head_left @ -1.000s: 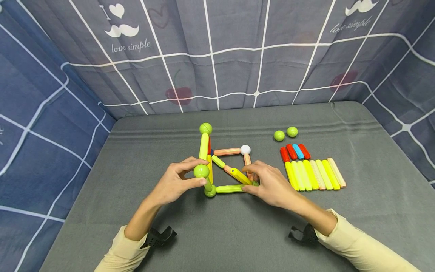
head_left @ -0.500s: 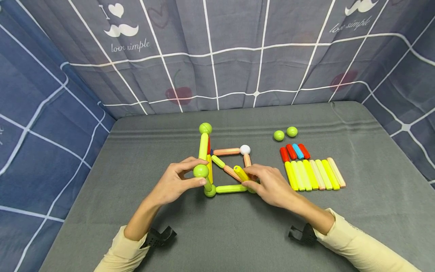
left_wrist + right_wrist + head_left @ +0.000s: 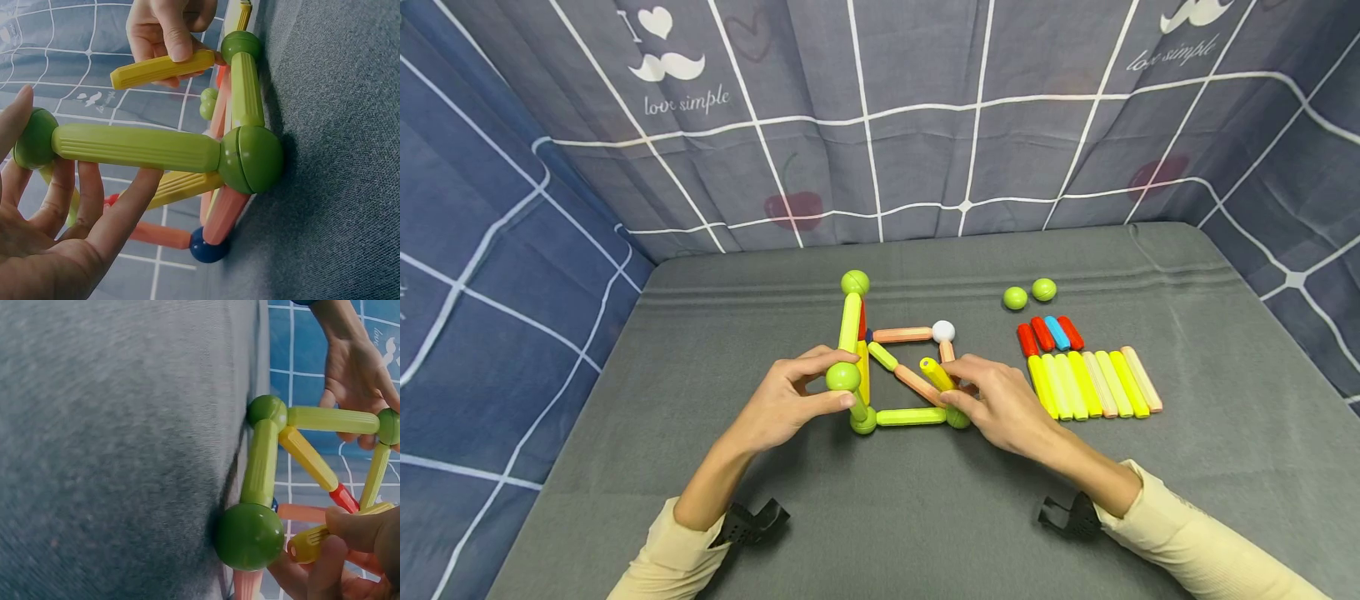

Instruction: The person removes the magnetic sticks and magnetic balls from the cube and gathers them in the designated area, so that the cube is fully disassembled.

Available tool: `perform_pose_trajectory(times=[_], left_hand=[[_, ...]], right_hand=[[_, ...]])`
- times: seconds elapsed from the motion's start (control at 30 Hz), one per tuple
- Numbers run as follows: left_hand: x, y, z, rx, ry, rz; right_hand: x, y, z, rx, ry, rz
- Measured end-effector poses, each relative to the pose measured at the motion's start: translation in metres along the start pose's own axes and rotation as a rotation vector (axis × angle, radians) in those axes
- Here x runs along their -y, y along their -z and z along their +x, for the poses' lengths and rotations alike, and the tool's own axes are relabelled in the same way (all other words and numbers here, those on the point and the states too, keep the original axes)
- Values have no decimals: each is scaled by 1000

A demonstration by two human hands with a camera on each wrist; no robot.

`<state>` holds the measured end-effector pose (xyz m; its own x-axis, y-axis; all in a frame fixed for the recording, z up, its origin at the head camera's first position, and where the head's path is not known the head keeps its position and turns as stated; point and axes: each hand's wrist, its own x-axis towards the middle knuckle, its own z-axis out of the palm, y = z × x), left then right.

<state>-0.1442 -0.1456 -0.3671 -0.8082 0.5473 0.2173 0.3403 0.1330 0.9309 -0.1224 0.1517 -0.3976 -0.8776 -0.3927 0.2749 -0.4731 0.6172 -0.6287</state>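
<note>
A frame of magnetic rods and balls stands on the table. My left hand [image 3: 790, 402] pinches the raised green ball [image 3: 843, 377] at its near left, on top of an upright light-green rod [image 3: 137, 147]. My right hand [image 3: 1000, 404] pinches a yellow rod [image 3: 937, 375] between thumb and fingers, tilted with its free end up. The rod's lower end is close to the front right green ball [image 3: 957, 417]; the right wrist view suggests a small gap. A light-green rod [image 3: 912, 417] joins that ball to the front left green ball [image 3: 863, 421].
Right of the frame lies a row of yellow and pale rods [image 3: 1086, 386]. Above the row are short red rods [image 3: 1042, 334] and a blue one [image 3: 1058, 333]. Two loose green balls [image 3: 1016, 298] lie farther back. A white ball [image 3: 943, 332] forms the frame's rear right corner.
The yellow rod in my right hand has tipped more upright, its free end rising and shifting right. More of the front right green ball shows. My left hand stays put.
</note>
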Motion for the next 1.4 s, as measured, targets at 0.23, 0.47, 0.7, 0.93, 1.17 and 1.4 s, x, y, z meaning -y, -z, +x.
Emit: perform_pose_trajectory(times=[0.23,0.47,0.7,0.93,1.17,1.4], left_hand=[[-1,0,0,3,-6,3],[-1,0,1,7,-7,-5],[-1,0,0,1,-7,-3],[-1,0,0,1,-7,-4],[-1,0,0,4,-6,-8],[0,1,0,2,-2,-6]], right_hand=[[0,1,-3,-1,-43,41],[2,7,-5,-38,-83,78],[-5,22,-11,-94,-108,134],[-25,44,-25,-147,-176,189],[-50,70,-45,-211,-224,150],[-78,104,-65,-244,-309,-23]])
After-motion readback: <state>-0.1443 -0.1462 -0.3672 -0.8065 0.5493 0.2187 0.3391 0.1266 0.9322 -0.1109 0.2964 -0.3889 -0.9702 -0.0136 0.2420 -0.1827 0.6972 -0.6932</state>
